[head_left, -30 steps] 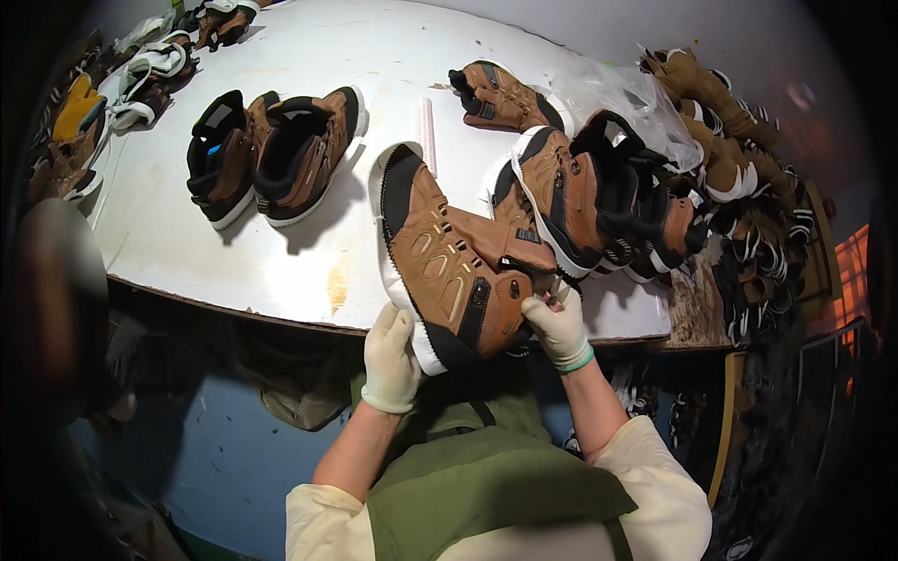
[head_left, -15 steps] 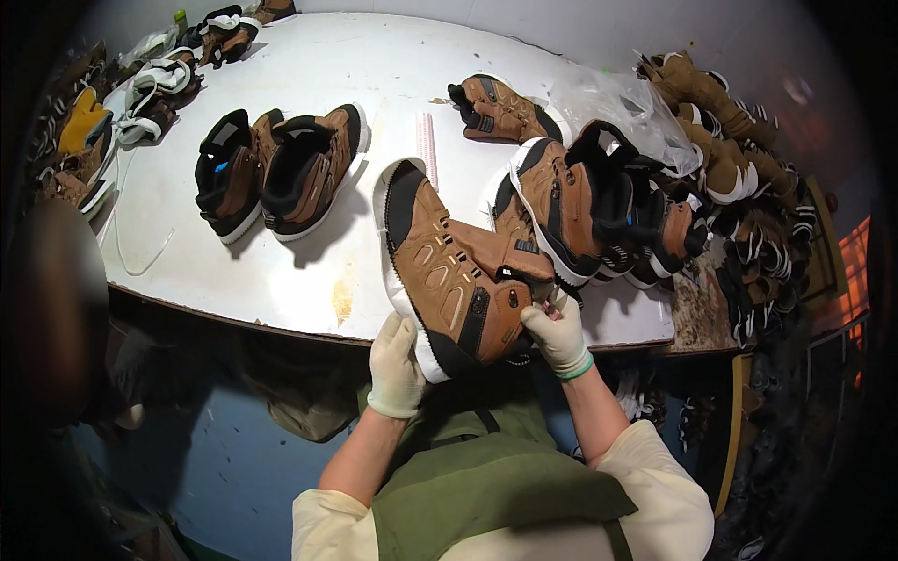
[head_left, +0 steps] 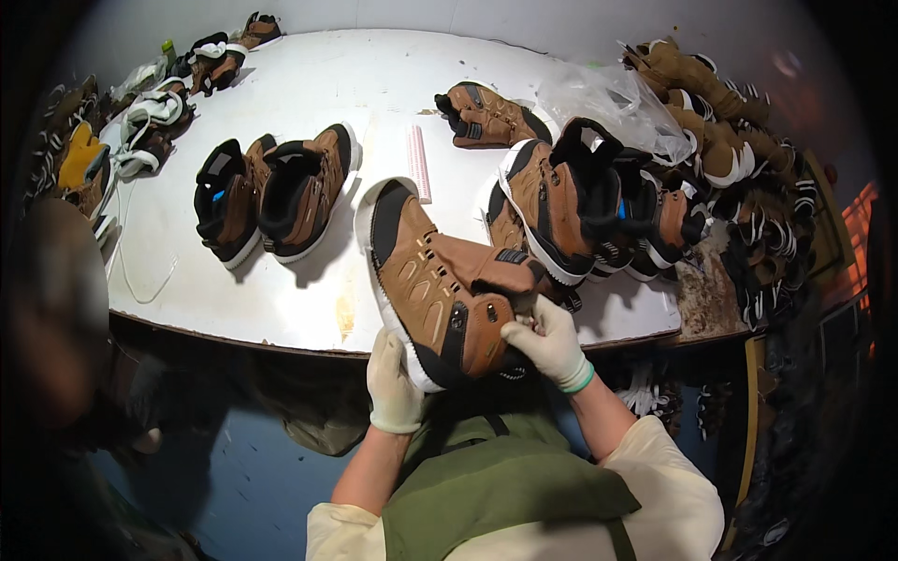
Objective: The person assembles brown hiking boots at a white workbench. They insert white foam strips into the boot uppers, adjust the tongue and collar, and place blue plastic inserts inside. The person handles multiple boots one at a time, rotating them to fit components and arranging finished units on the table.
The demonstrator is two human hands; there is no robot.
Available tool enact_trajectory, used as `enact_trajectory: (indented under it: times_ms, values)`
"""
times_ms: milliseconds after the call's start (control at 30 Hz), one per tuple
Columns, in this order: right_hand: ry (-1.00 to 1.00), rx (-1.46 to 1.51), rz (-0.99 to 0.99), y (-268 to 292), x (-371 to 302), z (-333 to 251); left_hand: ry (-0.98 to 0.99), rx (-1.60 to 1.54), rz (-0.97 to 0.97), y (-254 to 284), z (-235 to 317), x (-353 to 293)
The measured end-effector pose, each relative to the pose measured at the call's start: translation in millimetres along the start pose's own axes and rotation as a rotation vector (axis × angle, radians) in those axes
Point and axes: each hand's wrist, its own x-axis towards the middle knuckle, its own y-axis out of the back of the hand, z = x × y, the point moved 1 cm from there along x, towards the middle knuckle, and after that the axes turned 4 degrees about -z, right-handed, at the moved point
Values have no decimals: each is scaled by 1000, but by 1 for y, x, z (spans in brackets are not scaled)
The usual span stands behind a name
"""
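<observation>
A brown and black boot is held on its side over the table's near edge, its toe pointing away from me. My left hand, in a white glove, grips the white sole near the heel. At the boot's collar, my gloved right hand is closed on the opening's edge; some of its fingertips are hidden inside. The boot's tongue sticks out to the right. Just beyond my right hand stands a similar boot with a white sole, among several others.
A pair of brown boots stands left of centre on the white table. Behind the held boot lie a pinkish ruler-like strip and another boot. Plastic wrap and piled tan shoes are at right. More shoes line the left.
The held boot has shifted slightly left and down in view. My right hand has moved left and a little lower along the collar, and the tongue has swung slightly.
</observation>
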Motion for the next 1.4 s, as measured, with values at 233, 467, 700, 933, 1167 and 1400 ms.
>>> enact_trajectory:
  times_ms: [233, 467, 700, 933, 1167, 1400]
  values:
    - [212, -399, -22, -24, 4, -42, 13, 174, 7, 28, 2, 17]
    - [269, -519, -160, -29, 15, -58, 73, 402, 67, 12, 24, 41]
    - [451, -378, -39, -26, 12, -36, -18, 437, 163, 37, 30, 47]
    - [702, -718, 466, 41, 3, -73, -266, 881, 222, 61, 5, 98]
    - [533, -1065, 552, 79, 31, -58, -249, 1267, -115, 63, -5, 115]
    - [541, -1013, 479, 88, 40, -71, -280, 1384, -324, 35, -15, 129]
